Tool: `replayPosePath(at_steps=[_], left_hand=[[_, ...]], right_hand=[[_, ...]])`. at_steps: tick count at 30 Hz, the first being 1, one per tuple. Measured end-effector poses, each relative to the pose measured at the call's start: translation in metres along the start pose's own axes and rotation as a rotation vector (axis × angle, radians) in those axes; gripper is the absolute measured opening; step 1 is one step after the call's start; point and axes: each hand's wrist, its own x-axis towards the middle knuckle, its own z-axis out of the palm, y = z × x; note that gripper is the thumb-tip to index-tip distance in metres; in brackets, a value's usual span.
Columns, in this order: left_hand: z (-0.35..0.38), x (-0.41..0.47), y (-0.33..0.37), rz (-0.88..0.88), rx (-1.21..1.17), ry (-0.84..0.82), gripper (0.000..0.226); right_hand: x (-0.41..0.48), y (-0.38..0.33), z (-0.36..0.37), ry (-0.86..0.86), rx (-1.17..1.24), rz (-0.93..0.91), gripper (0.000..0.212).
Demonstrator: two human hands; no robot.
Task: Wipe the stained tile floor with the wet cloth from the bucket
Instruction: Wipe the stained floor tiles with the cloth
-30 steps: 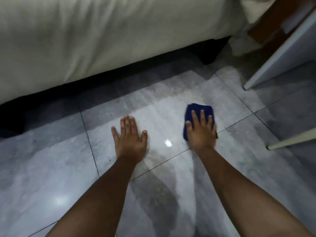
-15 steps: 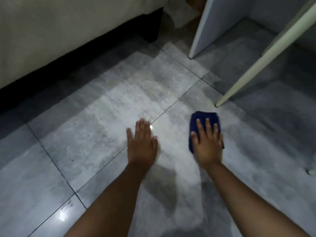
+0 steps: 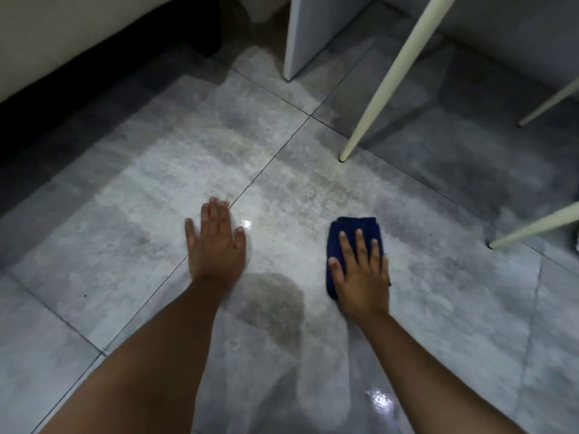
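A folded dark blue cloth (image 3: 354, 233) lies flat on the grey tile floor (image 3: 175, 189). My right hand (image 3: 360, 270) presses down on the cloth with straight, spread fingers and covers its near half. My left hand (image 3: 216, 245) rests flat on the bare tile to the left, fingers straight, holding nothing. The tiles around both hands look pale and streaked, with wet shine near my left fingertips. No bucket is in view.
Cream chair legs stand to the right: one (image 3: 388, 79) ahead of the cloth, another (image 3: 532, 225) close on its right, a third (image 3: 548, 103) farther back. A white furniture panel (image 3: 313, 29) stands at the top. A bed's pale cover (image 3: 62, 29) and dark underside fill the upper left.
The view has swung right, away from the bed and toward the chair legs. Both hands and the cloth have shifted right across the tile joint.
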Motion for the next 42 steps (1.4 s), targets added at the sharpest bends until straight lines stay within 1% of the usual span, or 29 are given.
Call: replayPosePath(at_steps=[3, 4, 6, 8, 10, 12, 14, 15, 16, 19, 20, 22, 25, 27, 29, 31, 34, 35, 37, 39, 41, 42], left_hand=[[0.001, 0.007, -0.005, -0.010, 0.018, -0.010, 0.062], [-0.001, 0.009, -0.012, -0.016, 0.036, -0.004, 0.062], [-0.002, 0.010, -0.026, -0.021, 0.064, -0.005, 0.062], [-0.002, 0.009, -0.025, -0.021, 0.076, -0.022, 0.062], [-0.001, 0.012, -0.019, -0.031, 0.069, -0.007, 0.062], [0.000, 0.013, -0.010, -0.033, 0.056, -0.014, 0.066], [0.000, 0.006, -0.002, -0.023, 0.062, -0.043, 0.070], [0.002, -0.001, 0.006, 0.024, 0.072, -0.052, 0.071], [0.005, -0.009, 0.016, 0.110, 0.080, -0.056, 0.070], [0.015, -0.041, 0.054, 0.440, 0.074, -0.110, 0.068], [0.019, -0.052, 0.067, 0.521, 0.058, -0.131, 0.067], [0.025, -0.075, 0.097, 0.632, 0.037, -0.156, 0.066], [0.033, -0.104, 0.137, 0.709, 0.009, -0.174, 0.062], [0.041, -0.128, 0.160, 0.787, 0.016, -0.206, 0.060], [0.050, -0.149, 0.180, 0.879, 0.037, -0.242, 0.059], [0.060, -0.166, 0.207, 0.917, 0.034, -0.262, 0.060], [0.075, -0.203, 0.255, 0.973, 0.032, -0.319, 0.060], [0.081, -0.217, 0.269, 0.996, 0.043, -0.334, 0.059], [0.091, -0.240, 0.283, 1.001, 0.094, -0.351, 0.058], [0.098, -0.252, 0.287, 1.002, 0.150, -0.311, 0.057], [0.103, -0.257, 0.291, 1.021, 0.168, -0.277, 0.059], [0.105, -0.257, 0.293, 1.029, 0.161, -0.283, 0.060]], right_hand=[[-0.005, 0.032, 0.000, 0.036, 0.079, 0.242, 0.059], [-0.021, 0.037, 0.004, 0.044, 0.107, 0.306, 0.060], [-0.071, 0.046, 0.014, 0.051, 0.098, 0.366, 0.060], [-0.123, 0.061, 0.020, 0.027, 0.055, 0.399, 0.055], [-0.153, 0.068, 0.019, -0.027, 0.027, 0.407, 0.061], [-0.160, 0.069, 0.016, -0.048, 0.021, 0.380, 0.068], [-0.145, 0.067, 0.014, -0.029, 0.003, 0.309, 0.064], [-0.134, 0.069, 0.012, -0.018, -0.005, 0.271, 0.061], [-0.119, 0.072, 0.009, -0.007, 0.000, 0.244, 0.060], [-0.088, 0.089, 0.005, 0.000, 0.038, 0.210, 0.059], [-0.085, 0.100, 0.005, 0.004, 0.044, 0.232, 0.059], [-0.094, 0.126, 0.007, 0.051, 0.076, 0.367, 0.060], [-0.133, 0.161, 0.010, 0.155, 0.182, 0.616, 0.060], [-0.177, 0.169, 0.018, 0.166, 0.206, 0.684, 0.058], [-0.214, 0.158, 0.029, 0.152, 0.189, 0.688, 0.058], [-0.226, 0.153, 0.030, 0.142, 0.193, 0.650, 0.062], [-0.221, 0.184, 0.022, 0.163, 0.139, 0.564, 0.059], [-0.222, 0.203, 0.020, 0.170, 0.126, 0.581, 0.058], [-0.235, 0.239, 0.020, 0.173, 0.144, 0.717, 0.058], [-0.265, 0.266, 0.026, 0.183, 0.193, 0.905, 0.059], [-0.303, 0.275, 0.036, 0.213, 0.229, 1.045, 0.058], [-0.319, 0.269, 0.042, 0.225, 0.237, 1.074, 0.058]])
